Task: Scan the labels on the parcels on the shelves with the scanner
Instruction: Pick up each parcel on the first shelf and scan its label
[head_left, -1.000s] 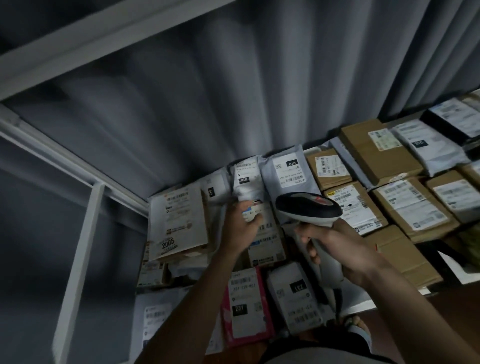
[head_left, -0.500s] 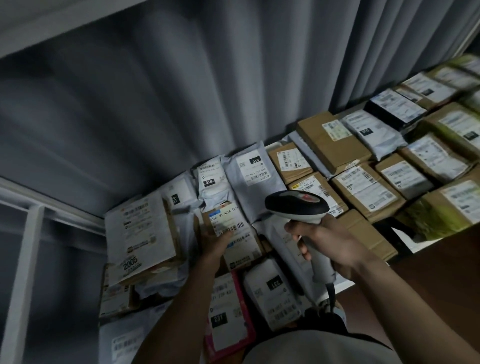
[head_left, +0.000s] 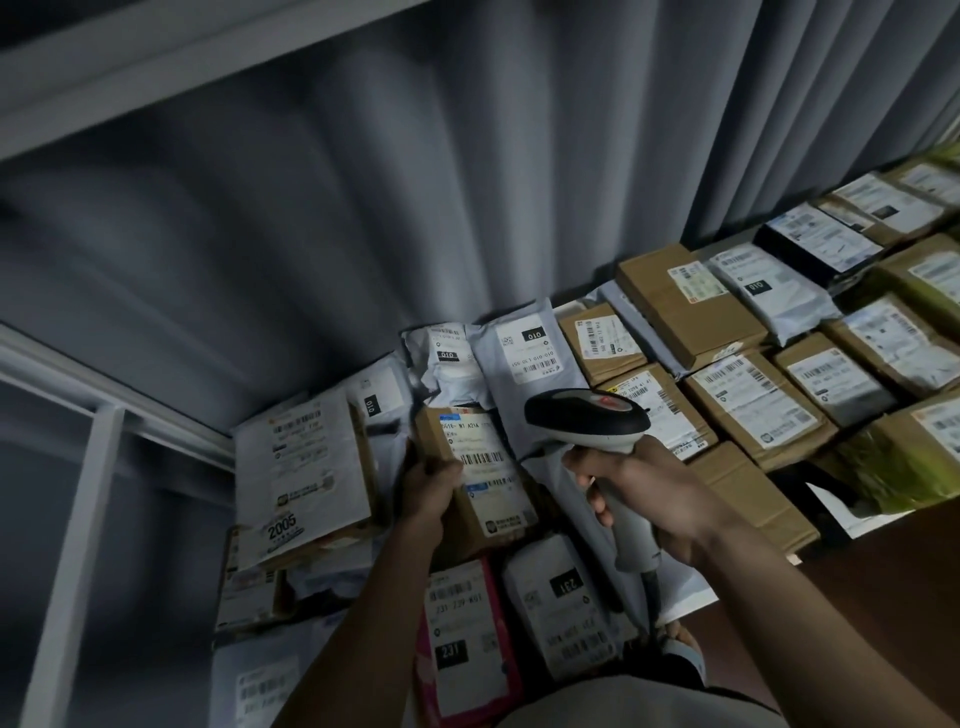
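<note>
Gripping the box (head_left: 475, 467) in our left hand (head_left: 431, 486), we should tilt its label (barcode up) toward the scanner (head_left: 587, 421), held by our right hand (head_left: 639, 493).

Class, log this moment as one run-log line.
left hand: grips brown cardboard parcel | right hand: holds grey-and-black handheld scanner above label | step: scanning

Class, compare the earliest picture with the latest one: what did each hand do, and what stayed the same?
The left hand let go of the small white item it pinched and now grips the left edge of the brown box, tilting its label up. The right hand keeps gripping the scanner. The other parcels lie unchanged.
</note>
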